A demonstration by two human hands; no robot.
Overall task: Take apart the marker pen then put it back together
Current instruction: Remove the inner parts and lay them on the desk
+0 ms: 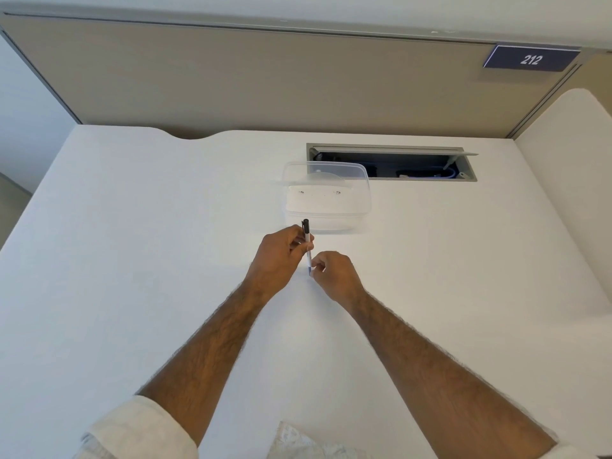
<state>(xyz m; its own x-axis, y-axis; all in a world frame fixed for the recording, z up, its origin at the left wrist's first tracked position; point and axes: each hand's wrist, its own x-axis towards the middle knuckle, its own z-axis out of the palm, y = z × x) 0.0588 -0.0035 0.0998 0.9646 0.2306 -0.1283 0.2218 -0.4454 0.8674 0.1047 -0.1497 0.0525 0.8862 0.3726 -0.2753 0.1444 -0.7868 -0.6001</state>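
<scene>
A slim marker pen [307,241] with a black cap at its far end and a white barrel is held lengthwise above the white desk [132,226]. My left hand [280,256] grips the pen's upper part just below the black cap. My right hand [334,276] pinches the pen's near end, where a small blue-grey piece shows between the fingertips. The cap sits on the barrel. The middle of the barrel is partly hidden by my fingers.
A clear plastic box [326,198] with its lid tilted open stands just beyond the hands. Behind it an open cable hatch [392,162] is set into the desk. A beige partition [265,77] closes the far edge. Crumpled white material [298,442] lies at the near edge.
</scene>
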